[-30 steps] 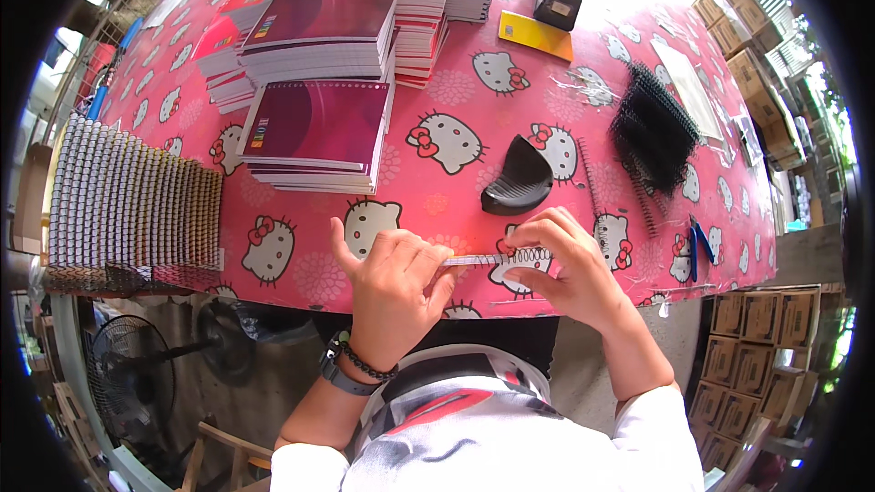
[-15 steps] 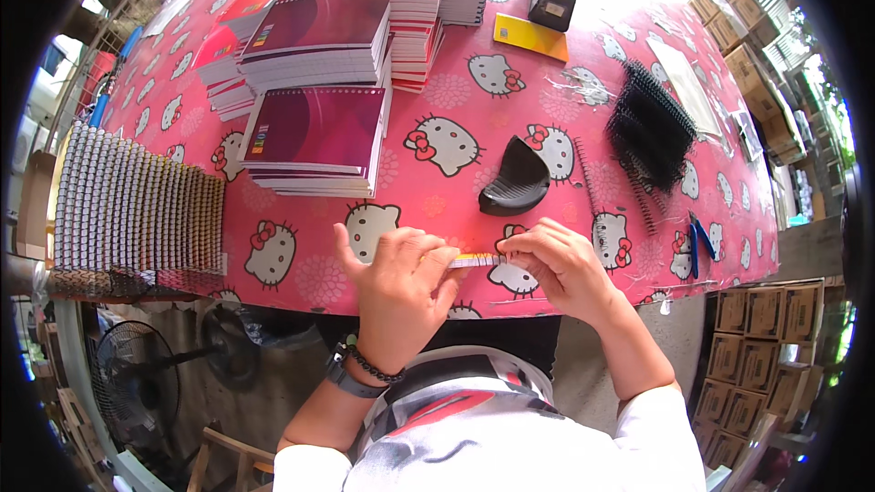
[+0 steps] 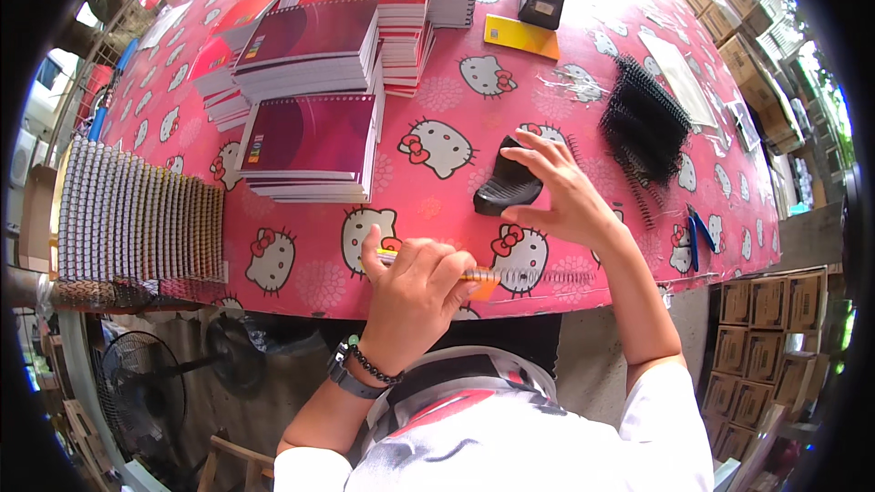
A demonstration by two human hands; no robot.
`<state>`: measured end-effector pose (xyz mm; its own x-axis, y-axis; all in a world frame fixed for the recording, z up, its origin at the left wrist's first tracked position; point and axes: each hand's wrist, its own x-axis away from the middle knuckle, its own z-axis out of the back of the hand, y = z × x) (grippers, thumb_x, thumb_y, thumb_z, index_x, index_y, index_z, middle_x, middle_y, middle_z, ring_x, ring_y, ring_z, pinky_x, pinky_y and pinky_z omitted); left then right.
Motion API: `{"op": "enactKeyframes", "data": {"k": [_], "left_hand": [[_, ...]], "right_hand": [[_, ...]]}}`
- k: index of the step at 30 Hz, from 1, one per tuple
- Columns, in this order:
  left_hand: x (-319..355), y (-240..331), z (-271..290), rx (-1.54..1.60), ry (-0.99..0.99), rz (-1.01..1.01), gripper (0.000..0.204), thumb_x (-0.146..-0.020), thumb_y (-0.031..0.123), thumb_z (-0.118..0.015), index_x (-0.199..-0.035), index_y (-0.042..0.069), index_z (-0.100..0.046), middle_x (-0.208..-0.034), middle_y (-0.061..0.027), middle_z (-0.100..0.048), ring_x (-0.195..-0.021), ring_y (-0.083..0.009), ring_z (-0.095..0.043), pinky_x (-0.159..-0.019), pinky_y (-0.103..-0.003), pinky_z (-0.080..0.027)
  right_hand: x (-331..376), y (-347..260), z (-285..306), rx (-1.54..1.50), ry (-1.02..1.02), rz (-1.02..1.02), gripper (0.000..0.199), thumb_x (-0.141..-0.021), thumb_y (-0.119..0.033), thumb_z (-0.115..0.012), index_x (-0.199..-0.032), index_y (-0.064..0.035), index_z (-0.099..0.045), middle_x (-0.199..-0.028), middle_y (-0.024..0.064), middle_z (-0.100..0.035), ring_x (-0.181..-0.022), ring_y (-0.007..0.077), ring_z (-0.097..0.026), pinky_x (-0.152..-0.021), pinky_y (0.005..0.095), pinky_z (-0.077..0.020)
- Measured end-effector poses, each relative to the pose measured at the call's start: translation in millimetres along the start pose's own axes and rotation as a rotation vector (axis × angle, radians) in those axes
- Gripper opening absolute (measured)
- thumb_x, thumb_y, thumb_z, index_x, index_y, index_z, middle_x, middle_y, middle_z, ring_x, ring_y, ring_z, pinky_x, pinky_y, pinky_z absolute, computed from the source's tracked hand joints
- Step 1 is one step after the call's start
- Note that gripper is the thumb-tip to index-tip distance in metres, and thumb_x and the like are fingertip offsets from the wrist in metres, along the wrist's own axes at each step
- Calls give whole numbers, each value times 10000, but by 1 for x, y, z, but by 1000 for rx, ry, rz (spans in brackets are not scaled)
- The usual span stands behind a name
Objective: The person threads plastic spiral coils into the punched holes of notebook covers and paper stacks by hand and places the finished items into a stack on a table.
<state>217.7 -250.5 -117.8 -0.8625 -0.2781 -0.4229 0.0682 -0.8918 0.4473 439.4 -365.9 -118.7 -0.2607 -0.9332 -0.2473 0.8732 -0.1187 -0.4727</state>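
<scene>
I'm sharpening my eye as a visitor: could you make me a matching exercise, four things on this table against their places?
1. Small notebook
2. Black block
3. Blue tool
4. Tape dispenser

A. Just beyond the yellow pad
B. At the right hand
C. In the left hand
D. Near the table's near right corner

Pairs: 1-C, 2-B, 3-D, 4-A.

Notebook stacks (image 3: 308, 134) and black coils (image 3: 645, 123) show a bindery.

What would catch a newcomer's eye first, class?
Probably the pink tablecloth across the table, then maroon notebooks left of centre and black coils at right. Front and centre, the left hand holds a pad, a coil jutting rightward; the right hand is at a curved black block beyond.
</scene>
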Motion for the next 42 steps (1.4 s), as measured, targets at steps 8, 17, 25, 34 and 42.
{"op": "enactKeyframes", "data": {"k": [8,17,25,34,42], "left_hand": [[1,-5,7,-39,-5,34,206,-714,268,-765,-847,176,-636,-825,41,-587,-912,-156,-555,-1062,-543,-139],[9,-24,10,-52,16,29,259,-664,319,-787,-838,170,-666,-771,56,-563,-888,-141,-540,-1015,-561,-193],[18,-26,1,77,131,106,693,-685,422,-784,-1257,128,-527,-811,45,-577,-902,-114,-544,-1057,-528,-164],[35,-33,-33,794,550,362,1059,-609,119,-881,-1389,43,-168,-1156,-102,-463,-1064,-158,-487,-931,-327,-427],[40,-55,-42,941,308,347,511,-642,146,-874,-875,94,-422,-867,-41,-465,-814,-126,-470,-741,-251,-412]], "right_hand": [[-9,8,-12,0,-49,-84,609,-606,-345,-835,-1124,-105,-624,-1347,205,-465,-1185,410,-462,-997,481,-382],[2,-28,-13,-604,-184,-164,565,-694,-532,-730,-966,-38,-703,-1053,148,-645,-1073,293,-546,-954,407,-398],[-6,-34,-8,-788,-188,-45,617,-643,-573,-751,-928,-27,-711,-1106,188,-634,-1037,302,-575,-916,420,-419],[-14,-47,-9,-886,-201,-134,640,-604,-556,-757,-955,-23,-711,-1164,221,-606,-1104,306,-548,-973,398,-377],[-19,-41,-13,-1165,-377,-12,595,-662,-533,-732,-914,5,-698,-1158,204,-610,-1077,282,-552,-927,384,-405]]}}
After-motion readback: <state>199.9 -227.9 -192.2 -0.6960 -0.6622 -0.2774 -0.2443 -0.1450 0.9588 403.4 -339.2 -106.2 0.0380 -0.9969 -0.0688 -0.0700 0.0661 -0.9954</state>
